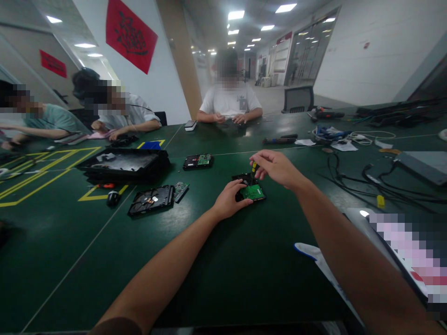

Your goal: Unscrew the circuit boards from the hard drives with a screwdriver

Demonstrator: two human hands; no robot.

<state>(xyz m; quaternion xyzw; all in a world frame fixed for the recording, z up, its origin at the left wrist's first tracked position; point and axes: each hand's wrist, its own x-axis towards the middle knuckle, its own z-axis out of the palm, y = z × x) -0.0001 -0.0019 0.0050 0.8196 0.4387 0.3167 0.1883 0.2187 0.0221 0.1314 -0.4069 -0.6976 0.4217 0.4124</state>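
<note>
A black hard drive [252,190] with a green circuit board facing up lies on the dark green table [244,260] in front of me. My left hand [228,200] rests on the drive's left edge and holds it down. My right hand [275,168] grips a small screwdriver [253,169] with a yellow and black handle. It stands upright with its tip on the far part of the drive.
Another opened drive [151,200] and a loose green board [180,190] lie to the left, near a black tray [122,165]. A third drive [198,161] sits farther back. Cables [366,179] spread at right. Three people sit across the table.
</note>
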